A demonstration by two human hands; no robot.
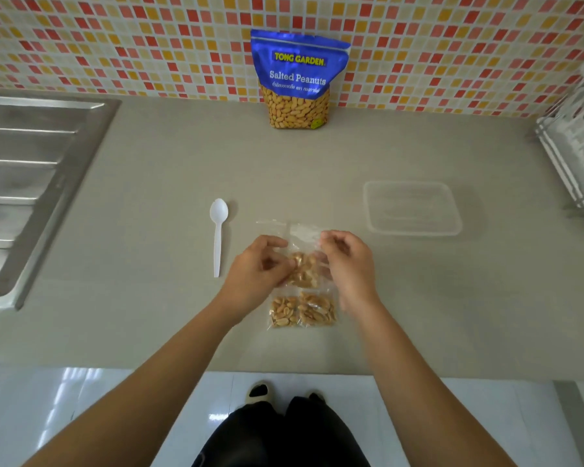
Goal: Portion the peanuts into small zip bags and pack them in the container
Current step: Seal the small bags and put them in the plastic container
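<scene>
A small clear zip bag (304,269) partly filled with peanuts is held between both hands above the grey counter (149,298). My left hand (258,267) pinches its left side and my right hand (346,264) pinches its top right edge. Two more filled zip bags (302,311) lie side by side on the counter just below the hands. The blue Salted Peanuts pouch (297,79) stands upright against the tiled wall at the back. A clear plastic container (412,208) sits to the right of the hands. Further empty clear bags (273,225) lie behind the hands.
A white plastic spoon (218,235) lies left of the hands, bowl pointing away. A steel sink drainboard (31,183) fills the left side. A white wire rack (577,153) stands at the far right. The counter's front edge runs just below the filled bags.
</scene>
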